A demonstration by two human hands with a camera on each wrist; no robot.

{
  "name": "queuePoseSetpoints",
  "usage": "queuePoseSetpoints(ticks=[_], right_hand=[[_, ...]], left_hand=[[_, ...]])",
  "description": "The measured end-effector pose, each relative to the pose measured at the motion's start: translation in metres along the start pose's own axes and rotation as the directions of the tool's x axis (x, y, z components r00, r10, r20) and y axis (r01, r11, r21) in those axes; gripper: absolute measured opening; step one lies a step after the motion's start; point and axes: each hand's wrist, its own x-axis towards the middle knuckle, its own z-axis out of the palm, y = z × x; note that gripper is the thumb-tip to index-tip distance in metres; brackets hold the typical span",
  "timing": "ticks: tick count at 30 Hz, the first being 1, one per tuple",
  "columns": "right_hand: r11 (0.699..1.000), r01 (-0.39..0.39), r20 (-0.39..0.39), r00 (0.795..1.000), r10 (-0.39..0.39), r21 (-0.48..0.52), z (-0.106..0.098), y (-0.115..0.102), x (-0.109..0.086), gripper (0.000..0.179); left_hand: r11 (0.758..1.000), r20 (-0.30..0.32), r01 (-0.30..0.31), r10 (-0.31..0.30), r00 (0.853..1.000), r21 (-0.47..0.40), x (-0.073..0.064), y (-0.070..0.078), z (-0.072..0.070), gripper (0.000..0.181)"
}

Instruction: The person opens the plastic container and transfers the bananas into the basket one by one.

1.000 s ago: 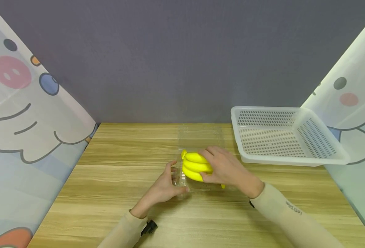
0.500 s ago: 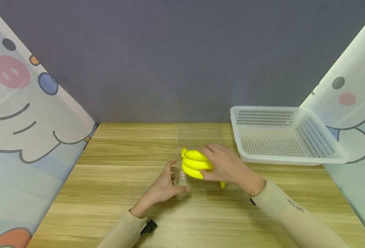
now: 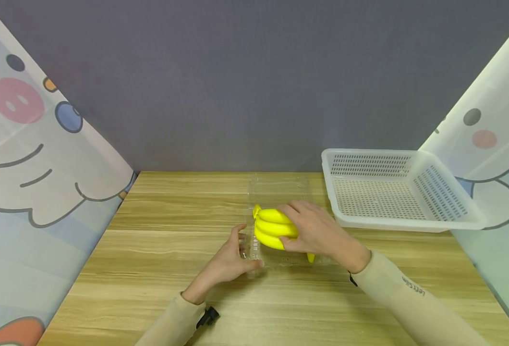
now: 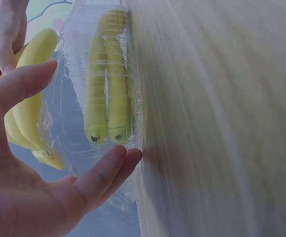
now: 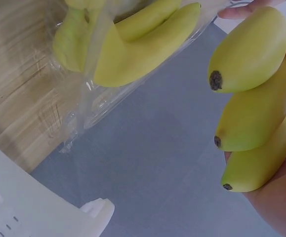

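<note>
My right hand [image 3: 312, 228] grips a bunch of yellow bananas [image 3: 273, 228], its stem end pointing left, above a clear plastic clamshell container [image 3: 280, 190]. The dark tips of the held bunch [image 5: 254, 118] show in the right wrist view, apart from the container. More bananas [image 4: 105, 84] lie inside the container in the left wrist view; the held bunch and right hand mostly cover them in the head view. My left hand [image 3: 228, 259] is at the container's left end, thumb and fingers spread, with fingertips [image 4: 115, 153] at its lower edge.
A white perforated plastic basket [image 3: 410, 224] stands at the right back of the wood-grain table [image 3: 185, 202]. A grey wall [image 3: 237, 86] rises behind the table. Printed cartoon panels [image 3: 55, 158] flank both sides.
The right hand and its bananas have risen slightly since the first frame, then barely moved. A yellow tip below the right hand shows more now. The left hand and the container stay in place.
</note>
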Motion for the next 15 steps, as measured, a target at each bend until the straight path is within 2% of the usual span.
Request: queuePoseSetpoints(ticks=[9,15], right_hand=[[0.996,-0.075,0.011,0.997,0.076,-0.038,-0.007,0.005,0.000,0.059],[0.995,-0.080,0.022,0.996,0.081,-0.062,-0.008,0.011,-0.001,0.061]], left_hand=[[1.000,0.000,0.000,0.000,1.000,0.004,0.001,-0.001,0.000,0.114],[1.000,0.001,0.010,-0.010,1.000,0.005,0.001,0.000,0.000,0.114]])
